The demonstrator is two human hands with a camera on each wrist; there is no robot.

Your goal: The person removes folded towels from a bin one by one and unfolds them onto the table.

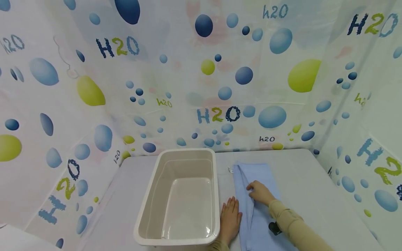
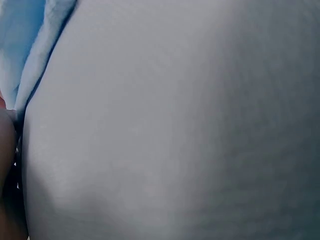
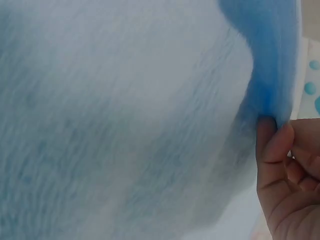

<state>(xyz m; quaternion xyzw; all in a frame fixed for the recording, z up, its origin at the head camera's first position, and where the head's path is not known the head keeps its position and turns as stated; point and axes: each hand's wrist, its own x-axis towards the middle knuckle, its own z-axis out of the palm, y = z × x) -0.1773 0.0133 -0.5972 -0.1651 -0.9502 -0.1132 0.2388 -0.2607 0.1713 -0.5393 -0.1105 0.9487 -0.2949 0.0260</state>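
Note:
A light blue towel (image 1: 263, 216), folded lengthwise, lies on the table to the right of the basin, with a loose fold along its left side. My right hand (image 1: 260, 192) is over it and pinches the edge of that fold. In the right wrist view the thumb and forefinger of the right hand (image 3: 285, 170) grip the towel's edge (image 3: 272, 75), which is lifted slightly. My left hand (image 1: 230, 218) rests with straight fingers along the towel's left edge. Only a sliver of the left hand (image 2: 6, 150) shows in the left wrist view, beside the towel (image 2: 25, 45).
A cream plastic basin (image 1: 216, 195) stands just left of my left hand, with nothing in it. Pale covering lies over the table (image 1: 317, 195). A printed curtain (image 1: 176, 115) hangs behind and at both sides. A small white scrap (image 1: 230, 170) lies by the towel's far corner.

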